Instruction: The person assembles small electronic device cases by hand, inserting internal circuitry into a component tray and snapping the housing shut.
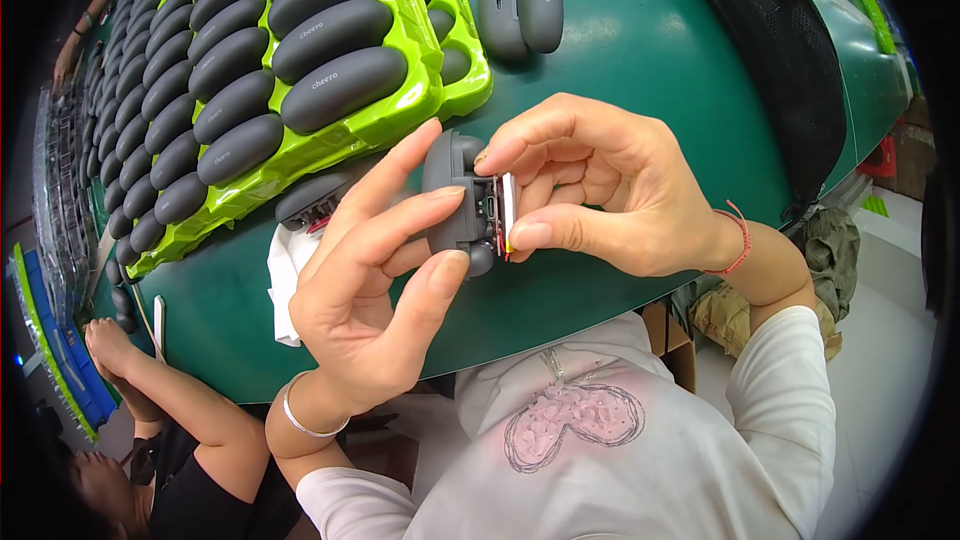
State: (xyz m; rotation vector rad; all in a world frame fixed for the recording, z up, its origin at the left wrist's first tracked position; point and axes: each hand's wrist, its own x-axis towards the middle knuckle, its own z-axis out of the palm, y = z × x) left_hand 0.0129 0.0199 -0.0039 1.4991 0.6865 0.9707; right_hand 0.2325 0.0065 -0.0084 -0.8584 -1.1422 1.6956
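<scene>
Holding a gray casing (437, 170), left hand (365, 305) hovers near table's edge (530, 342).

Shows smooth, matt plastic in the dark grey rounded casing (459, 225) at centre, glossy plastic in the lime-green pocketed tray (318, 147) at 10 o'clock. Looks smooth and faintly shiny across the flat dark green tabletop (640, 40) at 1 o'clock, metallic and polished in the thin silver bangle (318, 434) near 7.
</scene>
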